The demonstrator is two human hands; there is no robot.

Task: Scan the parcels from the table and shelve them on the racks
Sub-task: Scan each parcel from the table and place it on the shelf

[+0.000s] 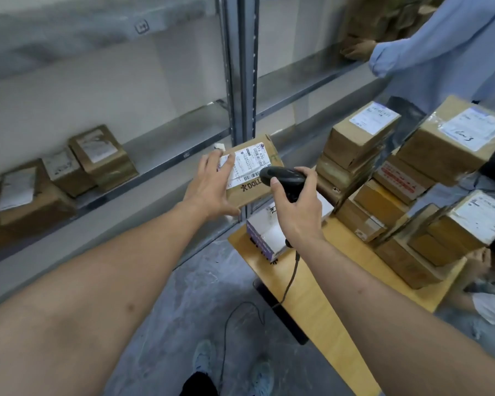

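Note:
My left hand holds a brown cardboard parcel with a white shipping label, lifted in the air, fingers spread over its top and thumb under its near edge. My right hand grips a black corded barcode scanner, whose head sits just over the parcel's label. Below them a white and purple box lies on the yellow wooden table. Several taped brown parcels are stacked on the table's right side. The grey metal rack stands behind.
Three labelled parcels sit on the rack's lower shelf at left. A person in a light blue shirt stands at the upper right, hand on a box on the rack. The scanner's cable hangs to the grey floor near my feet.

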